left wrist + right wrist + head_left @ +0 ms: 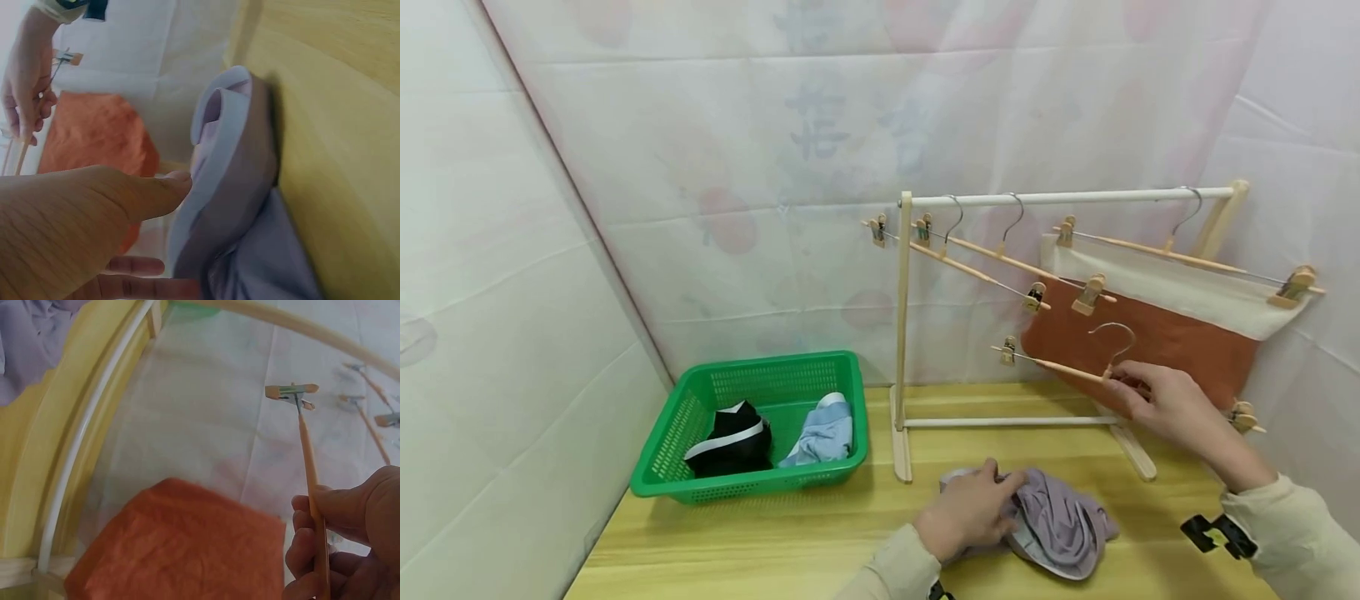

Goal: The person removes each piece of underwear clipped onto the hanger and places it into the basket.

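My right hand [1168,400] grips a wooden clip hanger [1067,369] near its middle, just below the metal hook, in front of the rack. In the right wrist view, thumb and fingers close round the hanger's bar [310,462], with a clip [292,392] at its far end. Down on the table lies a crumpled lilac garment [1063,521] with a paler band. My left hand [973,508] is over its left part. The left wrist view shows that hand's thumb and fingers extended beside the garment's pale waistband [215,156].
A wooden rack with a white rail [1075,198] carries two bare clip hangers and a third holding a cream-and-rust cloth [1157,325]. To the left, a green basket [658,442] contains a black garment [737,442] and a light-blue one [823,433].
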The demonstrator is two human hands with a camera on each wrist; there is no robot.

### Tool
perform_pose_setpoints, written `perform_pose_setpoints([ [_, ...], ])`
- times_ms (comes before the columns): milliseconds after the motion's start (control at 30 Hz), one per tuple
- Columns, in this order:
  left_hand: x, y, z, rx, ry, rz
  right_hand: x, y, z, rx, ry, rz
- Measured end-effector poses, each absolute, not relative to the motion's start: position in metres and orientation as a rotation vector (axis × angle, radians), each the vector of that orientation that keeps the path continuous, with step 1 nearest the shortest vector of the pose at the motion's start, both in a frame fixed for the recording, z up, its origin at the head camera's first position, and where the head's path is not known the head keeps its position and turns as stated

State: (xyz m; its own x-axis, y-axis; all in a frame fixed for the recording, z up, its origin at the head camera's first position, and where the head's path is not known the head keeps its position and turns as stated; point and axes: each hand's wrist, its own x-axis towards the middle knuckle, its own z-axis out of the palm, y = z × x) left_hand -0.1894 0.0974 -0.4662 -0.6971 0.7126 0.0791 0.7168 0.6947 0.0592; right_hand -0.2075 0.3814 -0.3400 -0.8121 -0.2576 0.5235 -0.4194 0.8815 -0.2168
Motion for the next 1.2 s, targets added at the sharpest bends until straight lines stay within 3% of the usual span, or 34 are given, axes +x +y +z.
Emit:
perform_pose_setpoints([
  [733,-0.180,0.123,-0.499,-1.174,-2.964,0.385,-0.216,0.399,-0.346,0.365,-2.667,0.516],
  [1200,-0.186,0.117,-0.509,-1.273,-2.560,0.245,-0.219,0.407,-0.352,0.354,-2.680,0.511],
])
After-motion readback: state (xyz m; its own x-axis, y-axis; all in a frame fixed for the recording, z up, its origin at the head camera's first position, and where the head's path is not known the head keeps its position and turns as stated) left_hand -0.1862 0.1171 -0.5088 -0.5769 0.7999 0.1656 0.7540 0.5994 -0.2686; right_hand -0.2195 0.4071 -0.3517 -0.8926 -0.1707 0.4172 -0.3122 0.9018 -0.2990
